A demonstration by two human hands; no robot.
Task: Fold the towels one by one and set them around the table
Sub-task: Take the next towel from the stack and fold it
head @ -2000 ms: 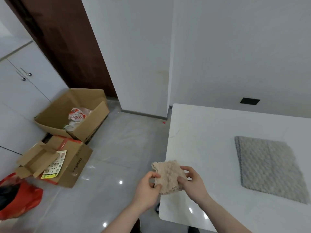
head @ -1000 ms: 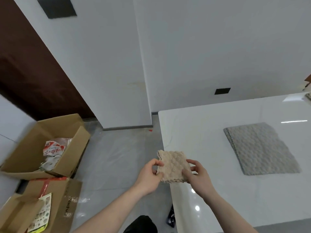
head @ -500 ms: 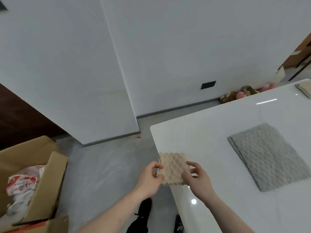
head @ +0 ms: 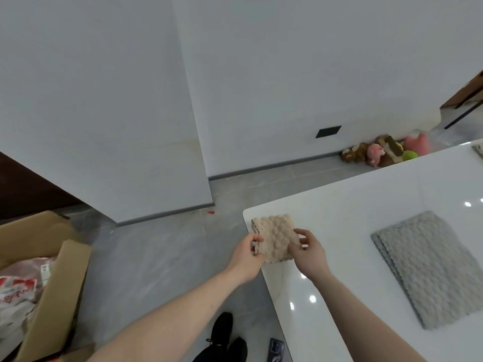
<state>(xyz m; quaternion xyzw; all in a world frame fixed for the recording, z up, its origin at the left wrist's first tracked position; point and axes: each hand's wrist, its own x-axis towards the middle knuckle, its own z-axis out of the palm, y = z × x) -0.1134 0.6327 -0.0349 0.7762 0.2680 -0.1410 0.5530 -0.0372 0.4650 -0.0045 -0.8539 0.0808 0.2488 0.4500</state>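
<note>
Head view: both hands hold a folded beige towel [head: 274, 237] over the table's near-left corner.

The left hand [head: 247, 257] pinches the towel's left edge and the right hand [head: 308, 253] pinches its right side. To place it well, lower it flat just inside the corner, edges square to the white table [head: 339, 210], then let go. A folded grey towel [head: 428, 267] lies farther right; another [head: 478, 150] peeks in at the far edge. Beyond, grey floor, a cardboard box [head: 55, 283] and plush toys [head: 384, 151] by the wall.
</note>
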